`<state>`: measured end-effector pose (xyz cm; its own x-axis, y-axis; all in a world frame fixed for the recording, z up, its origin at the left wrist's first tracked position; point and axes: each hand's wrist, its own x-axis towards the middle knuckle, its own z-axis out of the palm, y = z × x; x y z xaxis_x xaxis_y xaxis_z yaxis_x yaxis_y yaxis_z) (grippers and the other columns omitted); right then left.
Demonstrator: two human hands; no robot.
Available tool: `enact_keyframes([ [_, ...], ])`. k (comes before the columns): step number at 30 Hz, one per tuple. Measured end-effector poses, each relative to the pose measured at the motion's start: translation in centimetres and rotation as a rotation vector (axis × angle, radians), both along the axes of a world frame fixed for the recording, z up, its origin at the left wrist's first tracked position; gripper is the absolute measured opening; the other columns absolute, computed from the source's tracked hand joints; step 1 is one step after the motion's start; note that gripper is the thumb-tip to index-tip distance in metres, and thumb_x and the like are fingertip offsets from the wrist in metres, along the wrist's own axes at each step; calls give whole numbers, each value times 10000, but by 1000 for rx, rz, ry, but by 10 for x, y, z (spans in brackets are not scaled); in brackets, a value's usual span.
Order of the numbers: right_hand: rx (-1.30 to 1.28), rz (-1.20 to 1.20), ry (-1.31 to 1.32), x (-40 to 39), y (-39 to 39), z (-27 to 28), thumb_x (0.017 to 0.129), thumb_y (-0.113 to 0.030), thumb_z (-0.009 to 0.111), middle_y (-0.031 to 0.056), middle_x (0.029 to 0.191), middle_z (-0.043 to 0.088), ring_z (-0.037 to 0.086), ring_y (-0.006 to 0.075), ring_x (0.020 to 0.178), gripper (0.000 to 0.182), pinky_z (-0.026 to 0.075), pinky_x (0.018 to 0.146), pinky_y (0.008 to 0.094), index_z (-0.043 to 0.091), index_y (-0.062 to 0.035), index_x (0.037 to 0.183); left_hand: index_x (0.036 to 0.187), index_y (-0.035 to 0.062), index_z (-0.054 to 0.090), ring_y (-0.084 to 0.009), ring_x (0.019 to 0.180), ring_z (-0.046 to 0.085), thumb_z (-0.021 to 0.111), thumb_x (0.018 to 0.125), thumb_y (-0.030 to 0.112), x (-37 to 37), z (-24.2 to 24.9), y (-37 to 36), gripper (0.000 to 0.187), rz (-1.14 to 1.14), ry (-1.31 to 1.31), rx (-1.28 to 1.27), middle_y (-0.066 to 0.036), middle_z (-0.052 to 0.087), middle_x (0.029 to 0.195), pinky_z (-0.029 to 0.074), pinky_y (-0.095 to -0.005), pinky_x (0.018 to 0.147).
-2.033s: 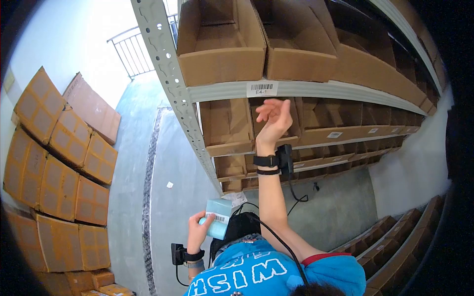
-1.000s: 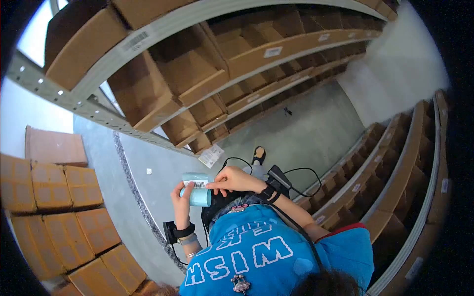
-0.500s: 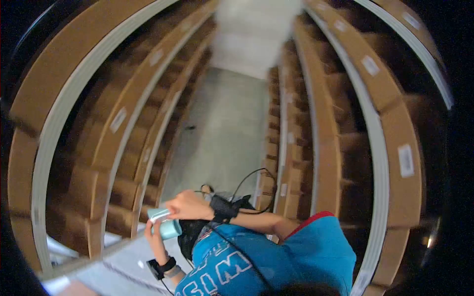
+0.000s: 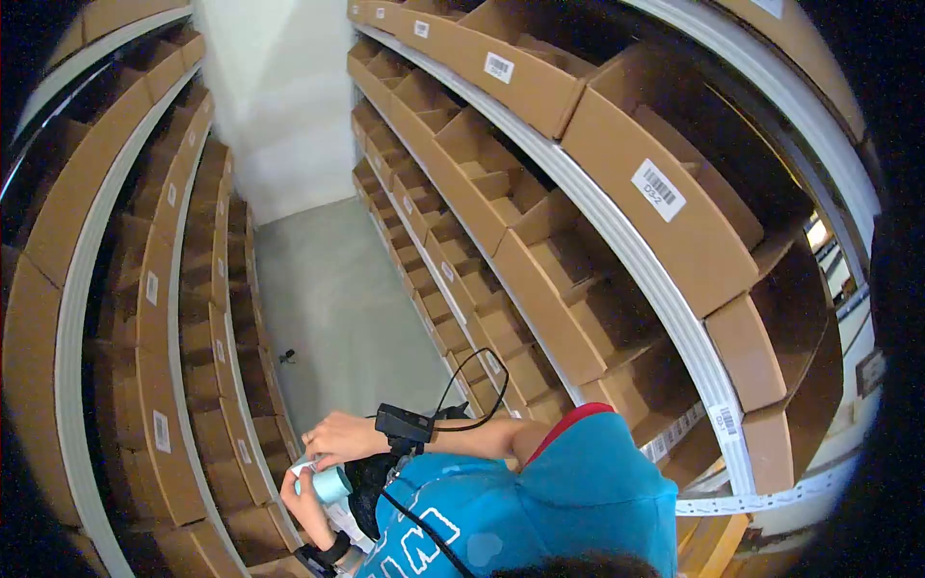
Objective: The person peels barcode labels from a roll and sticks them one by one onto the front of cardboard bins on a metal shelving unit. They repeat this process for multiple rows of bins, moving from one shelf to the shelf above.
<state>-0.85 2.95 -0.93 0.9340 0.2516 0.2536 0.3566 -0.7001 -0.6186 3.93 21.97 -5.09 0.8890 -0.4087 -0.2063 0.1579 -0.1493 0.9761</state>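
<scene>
A light teal cylinder (image 4: 330,485) is in front of the person's body at the lower left. My left hand (image 4: 301,491) wraps round its near end, with a black device strapped on the wrist. Just above, my right hand (image 4: 339,438) has its fingers bent down at the cylinder's upper end, touching a small pale piece there. The right wrist carries a black box-shaped device (image 4: 404,423) with a cable looping from it. What the right fingertips pinch is too small to make out.
Shelves of cardboard bins with barcode labels line both sides, the nearer right row (image 4: 665,193) and the left row (image 4: 154,385). Between them runs a grey floor (image 4: 337,308) to a white wall (image 4: 275,106). A small black object (image 4: 287,356) lies on the floor.
The view has turned to the right, so the aisle now sits further left and the right shelves show more. Both hands remain at the cylinder, with the right hand bent closer over its end.
</scene>
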Motion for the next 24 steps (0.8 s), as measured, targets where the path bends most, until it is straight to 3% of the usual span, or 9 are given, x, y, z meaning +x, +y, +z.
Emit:
enact_keyframes([
  [9, -39, -158, 117, -13, 12, -3, 785, -368, 648, 105, 764, 630, 633, 320, 741, 328, 489, 607, 429, 687, -43, 810, 917, -35, 649, -101, 758, 511, 589, 866, 149, -1, 20, -2, 200, -174, -112, 92, -17, 624, 818, 419, -255, 697],
  [15, 41, -121, 168, -13, 25, -15, 792, -284, 643, 129, 794, 657, 636, 327, 717, 262, 497, 634, 422, 691, -29, 828, 949, -56, 650, -148, 796, 563, 593, 861, 170, -7, 18, 15, 249, -162, -60, 207, -101, 663, 846, 445, -303, 766],
  [18, 48, -100, 201, -14, 36, -36, 792, -266, 640, 122, 782, 657, 638, 318, 716, 243, 496, 631, 413, 690, -30, 822, 927, -51, 644, -177, 743, 575, 595, 867, 199, -10, -13, 29, 262, -134, -57, 301, -111, 664, 801, 450, -318, 725],
  [24, 56, -50, 441, -17, 50, -60, 753, -249, 667, 105, 733, 660, 645, 291, 677, 216, 496, 609, 396, 692, -37, 788, 900, -38, 646, -176, 717, 581, 592, 864, 201, -26, -29, 44, 248, -191, 23, 349, -137, 646, 762, 445, -317, 684],
])
